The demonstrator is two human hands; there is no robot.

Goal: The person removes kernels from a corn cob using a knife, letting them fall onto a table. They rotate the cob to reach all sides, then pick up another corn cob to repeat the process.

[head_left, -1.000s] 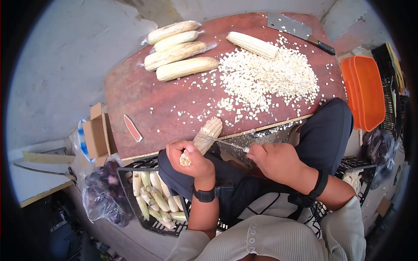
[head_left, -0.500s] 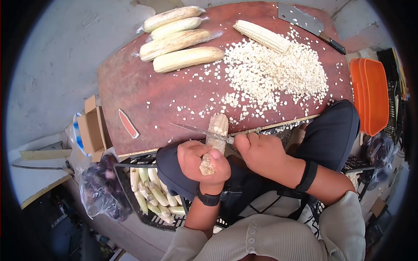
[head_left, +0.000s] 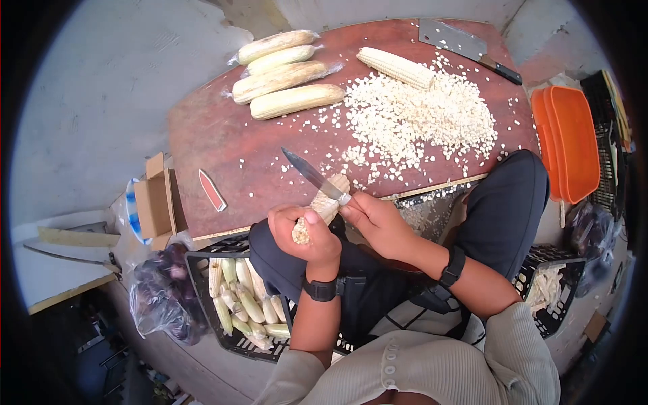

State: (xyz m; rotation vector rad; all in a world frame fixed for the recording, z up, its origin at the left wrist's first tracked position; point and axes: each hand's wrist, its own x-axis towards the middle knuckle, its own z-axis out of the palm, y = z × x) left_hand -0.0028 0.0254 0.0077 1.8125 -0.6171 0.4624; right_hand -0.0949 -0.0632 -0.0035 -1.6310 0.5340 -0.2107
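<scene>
My left hand is closed round the lower part of a corn cob, which points away from me over the table's near edge. In my right hand is a knife, gripped by its handle. Its blade crosses the cob and points up and left. A broad heap of loose white kernels lies beyond my hands on the table. One whole peeled ear of corn rests on the heap's far side.
Several plastic-wrapped ears lie at the table's far left. A cleaver is at the far right, and a red knife sheath near the left edge. Crates with ears, orange tubs and a cardboard box stand around.
The knife blade has turned so its flat side shows and its tip points farther up. My right hand has rotated, and the cob tilts more to the right. The whole view has shifted slightly.
</scene>
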